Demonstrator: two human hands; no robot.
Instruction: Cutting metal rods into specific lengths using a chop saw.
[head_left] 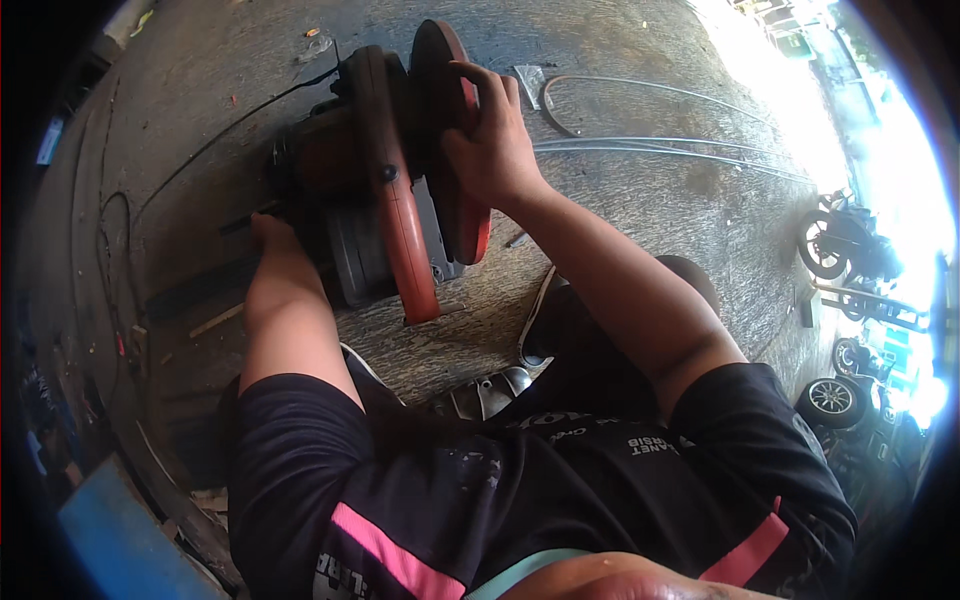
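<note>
A chop saw (345,150) stands on the floor in front of me, with a dark motor body and a red-and-black arched handle (398,215). On its right side is a round wheel guard (472,225), dark above and red below. My right hand (495,145) grips the rim of this guard, thumb and fingers bent around it. Low at the saw's left side is my left hand (268,228), close to a dark bar beside the base. Shadow and the wrist's angle hide most of the left fingers, so what they touch is unclear.
A black cable (215,135) trails left from the saw. Thin metal rods (670,145), one bent at its end, lie to the right beside a small clear plastic bag (530,82). Motorcycles (840,240) and a loose wheel (832,400) are at far right. A blue panel (130,535) is lower left.
</note>
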